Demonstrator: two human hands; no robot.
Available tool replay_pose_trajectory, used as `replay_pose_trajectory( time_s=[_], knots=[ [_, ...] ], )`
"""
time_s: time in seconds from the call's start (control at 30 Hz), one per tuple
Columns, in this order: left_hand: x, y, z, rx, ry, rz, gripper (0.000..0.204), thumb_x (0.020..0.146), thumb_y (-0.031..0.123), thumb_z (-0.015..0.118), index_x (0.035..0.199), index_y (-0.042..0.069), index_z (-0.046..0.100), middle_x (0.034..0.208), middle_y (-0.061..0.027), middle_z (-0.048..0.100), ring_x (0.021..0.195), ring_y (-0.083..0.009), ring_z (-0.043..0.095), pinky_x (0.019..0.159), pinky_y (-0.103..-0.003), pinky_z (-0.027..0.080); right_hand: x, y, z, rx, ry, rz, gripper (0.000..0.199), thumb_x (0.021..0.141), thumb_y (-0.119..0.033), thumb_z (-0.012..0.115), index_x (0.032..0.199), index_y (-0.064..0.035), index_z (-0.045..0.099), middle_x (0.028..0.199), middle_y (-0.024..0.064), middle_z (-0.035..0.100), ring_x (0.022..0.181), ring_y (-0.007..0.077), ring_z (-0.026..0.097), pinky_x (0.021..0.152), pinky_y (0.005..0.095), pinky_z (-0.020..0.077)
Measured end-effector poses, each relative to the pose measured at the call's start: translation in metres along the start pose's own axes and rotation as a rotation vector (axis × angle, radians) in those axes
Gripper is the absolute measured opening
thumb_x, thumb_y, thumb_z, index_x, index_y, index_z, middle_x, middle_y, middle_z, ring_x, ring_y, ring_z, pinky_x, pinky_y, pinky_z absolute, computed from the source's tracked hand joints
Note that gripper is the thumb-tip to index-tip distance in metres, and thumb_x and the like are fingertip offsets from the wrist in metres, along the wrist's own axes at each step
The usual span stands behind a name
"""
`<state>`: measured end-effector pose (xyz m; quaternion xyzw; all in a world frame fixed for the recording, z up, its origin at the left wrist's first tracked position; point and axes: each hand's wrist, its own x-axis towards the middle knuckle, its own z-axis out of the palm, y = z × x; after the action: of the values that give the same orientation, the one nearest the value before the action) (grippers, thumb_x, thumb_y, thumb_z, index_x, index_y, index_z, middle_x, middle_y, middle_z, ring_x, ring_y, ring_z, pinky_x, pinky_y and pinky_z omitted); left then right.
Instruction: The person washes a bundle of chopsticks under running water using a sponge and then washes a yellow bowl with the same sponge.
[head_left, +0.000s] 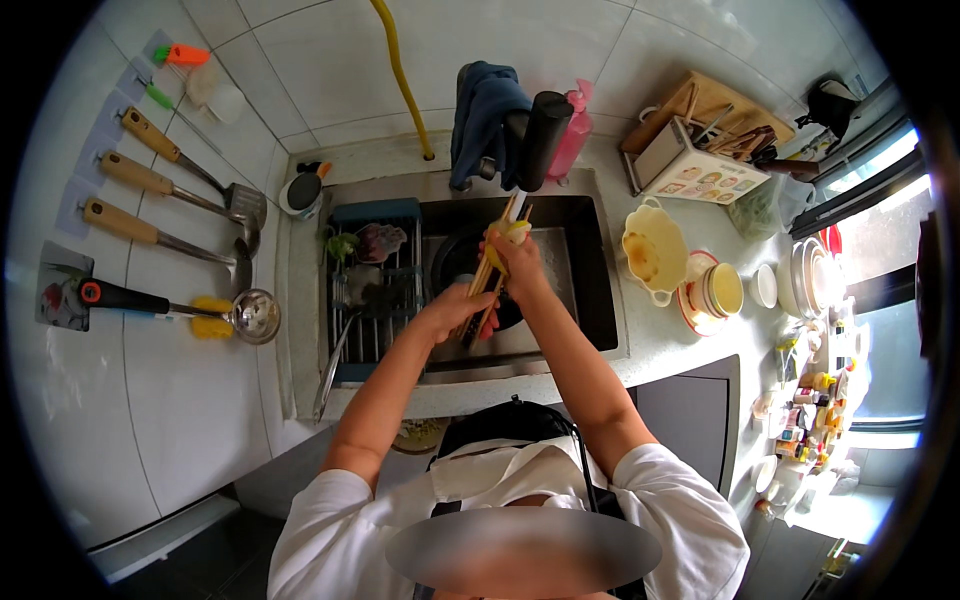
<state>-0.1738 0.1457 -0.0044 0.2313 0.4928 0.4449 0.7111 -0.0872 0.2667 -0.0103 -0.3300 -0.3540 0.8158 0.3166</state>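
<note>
Over the sink (590,280), both hands grip a bundle of wooden chopsticks (482,283) that slants under the black tap (545,140). Water seems to run from the spout onto their upper end. My left hand (460,308) wraps round the lower part of the bundle. Higher up, my right hand (518,265) closes on it, with a yellow and white piece (517,233), perhaps a sponge, pressed against the sticks. Below the hands a round black pan or bowl (447,258) sits in the basin, partly hidden by the hands and arms.
A draining rack (375,208) with greens and a long-handled utensil (335,365) fills the sink's left side. A blue cloth (487,110) hangs over the tap, beside a pink pump bottle (572,140). Rightward stand a yellow colander (655,250), stacked bowls (722,290) and a utensil holder (700,165).
</note>
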Motion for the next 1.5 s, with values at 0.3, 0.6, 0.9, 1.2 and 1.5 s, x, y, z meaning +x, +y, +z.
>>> replay_pose_trajectory(
  time_s=[0.3,0.6,0.9,1.2,1.5],
  knots=[
    [-0.023,-0.003,0.003,-0.101,-0.094,-0.054,0.022,0.085,0.022,0.051,0.086,0.000,0.051,0.068,-0.0101,0.058,0.053,-0.0152,0.057,0.050,-0.026,0.048,0.008,-0.034,0.004,0.044,-0.048,-0.052,0.031,0.074,-0.002,0.058,0.103,-0.0068,0.047,0.082,0.0081,0.055,0.070,0.0202,0.058,0.064,0.0332,0.0504],
    [-0.019,-0.002,0.000,0.216,0.058,-0.056,0.019,0.086,0.018,0.049,0.083,-0.001,0.050,0.065,-0.0096,0.057,0.053,-0.0155,0.057,0.048,-0.027,0.047,0.033,-0.016,-0.016,0.018,-0.005,-0.117,0.015,0.079,-0.012,0.056,0.090,-0.0055,0.047,0.070,0.0080,0.053,0.060,0.0194,0.054,0.053,0.0334,0.0474],
    [-0.021,-0.015,0.019,1.275,0.536,0.218,0.020,0.086,0.016,0.048,0.081,-0.004,0.048,0.060,-0.0097,0.056,0.050,-0.0172,0.057,0.048,-0.030,0.047,0.045,-0.007,-0.015,-0.236,0.294,-0.125,0.021,0.084,-0.025,0.048,0.079,-0.0042,0.048,0.056,0.0076,0.050,0.045,0.0188,0.051,0.039,0.0314,0.0405],
    [-0.029,-0.005,-0.001,-0.118,-0.101,-0.039,0.022,0.087,0.023,0.049,0.090,0.001,0.049,0.065,-0.0083,0.056,0.051,-0.0147,0.055,0.047,-0.028,0.046,0.025,-0.023,0.006,0.436,-0.055,0.046,0.029,0.084,-0.034,0.051,0.078,-0.0062,0.049,0.065,0.0044,0.052,0.062,0.0177,0.055,0.050,0.0338,0.0446],
    [-0.020,-0.014,-0.003,0.096,0.043,-0.051,0.020,0.088,0.021,0.045,0.091,0.001,0.048,0.064,-0.0058,0.054,0.047,-0.0128,0.051,0.045,-0.025,0.042,0.046,-0.013,-0.010,-0.084,0.187,0.000,0.032,0.083,-0.039,0.051,0.075,-0.0076,0.047,0.061,0.0052,0.050,0.055,0.0176,0.051,0.049,0.0319,0.0428]
  ],
)
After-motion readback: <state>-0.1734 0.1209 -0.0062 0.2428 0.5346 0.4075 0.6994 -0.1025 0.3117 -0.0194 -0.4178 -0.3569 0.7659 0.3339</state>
